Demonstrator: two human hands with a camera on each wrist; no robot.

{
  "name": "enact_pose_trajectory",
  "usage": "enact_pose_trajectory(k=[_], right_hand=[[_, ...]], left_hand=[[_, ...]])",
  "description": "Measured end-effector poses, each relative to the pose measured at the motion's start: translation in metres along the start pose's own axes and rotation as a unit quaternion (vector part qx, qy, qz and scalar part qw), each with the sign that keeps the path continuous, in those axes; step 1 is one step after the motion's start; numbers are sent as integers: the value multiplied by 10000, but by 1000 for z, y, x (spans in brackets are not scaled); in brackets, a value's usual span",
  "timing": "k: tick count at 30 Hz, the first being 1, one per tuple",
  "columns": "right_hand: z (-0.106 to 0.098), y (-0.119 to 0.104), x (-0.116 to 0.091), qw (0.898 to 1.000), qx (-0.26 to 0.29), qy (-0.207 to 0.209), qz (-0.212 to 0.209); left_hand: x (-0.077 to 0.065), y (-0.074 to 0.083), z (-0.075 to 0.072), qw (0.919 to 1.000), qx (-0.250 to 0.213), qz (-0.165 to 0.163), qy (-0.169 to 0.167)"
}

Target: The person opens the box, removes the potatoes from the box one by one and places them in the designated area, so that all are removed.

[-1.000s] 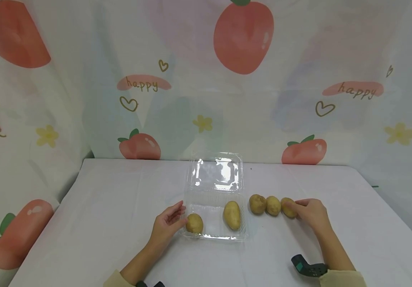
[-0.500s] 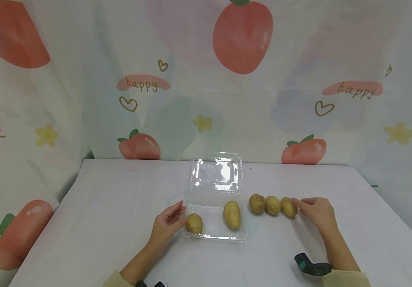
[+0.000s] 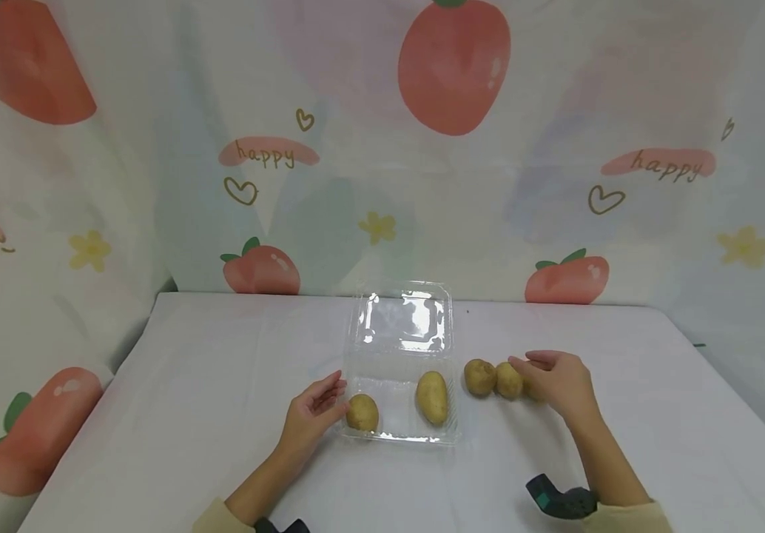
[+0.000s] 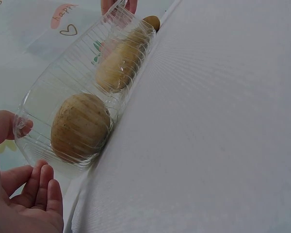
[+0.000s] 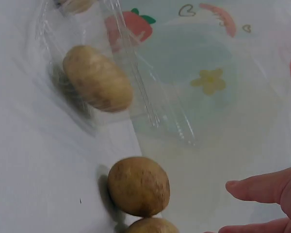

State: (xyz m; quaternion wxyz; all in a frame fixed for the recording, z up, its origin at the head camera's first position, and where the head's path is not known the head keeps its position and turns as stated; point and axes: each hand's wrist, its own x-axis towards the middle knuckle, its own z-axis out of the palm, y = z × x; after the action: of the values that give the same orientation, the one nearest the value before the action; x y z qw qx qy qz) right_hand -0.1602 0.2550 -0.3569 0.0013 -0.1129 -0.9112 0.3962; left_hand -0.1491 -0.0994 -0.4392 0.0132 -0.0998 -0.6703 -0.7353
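Note:
A clear hinged plastic container stands open, lid raised at the back. Inside are a round potato at the front left and a longer potato on the right. My left hand holds the container's left rim, its thumb over the edge and bent fingers outside. To the container's right, three potatoes sit in a row: the left, the middle, and the right, mostly hidden. My right hand hovers over the right and middle ones, thumb and fingers apart and holding nothing.
A white cloth covers the table. Behind it hangs a printed backdrop with fruit and flowers. A dark wrist device sticks out beside my right forearm.
My right hand touches the right potato in the earlier frames, draws slightly right off it, then shifts left and up over the row. The left hand and container stay in place.

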Motion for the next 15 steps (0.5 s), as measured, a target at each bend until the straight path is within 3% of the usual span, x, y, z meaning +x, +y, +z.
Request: enact_pose_trajectory(k=[5,11,15], right_hand=[[10,-23,-10,9995,108,-59,-274],[23,-33,-13,9976,211,-121,-644],[30,-38,-16,9969,1,-57,-782]], left_hand=[[1,-1,0,10000,-18,-12,1],[1,-1,0,10000,-15,-11,7],[1,-1,0,10000,58,69,-8]])
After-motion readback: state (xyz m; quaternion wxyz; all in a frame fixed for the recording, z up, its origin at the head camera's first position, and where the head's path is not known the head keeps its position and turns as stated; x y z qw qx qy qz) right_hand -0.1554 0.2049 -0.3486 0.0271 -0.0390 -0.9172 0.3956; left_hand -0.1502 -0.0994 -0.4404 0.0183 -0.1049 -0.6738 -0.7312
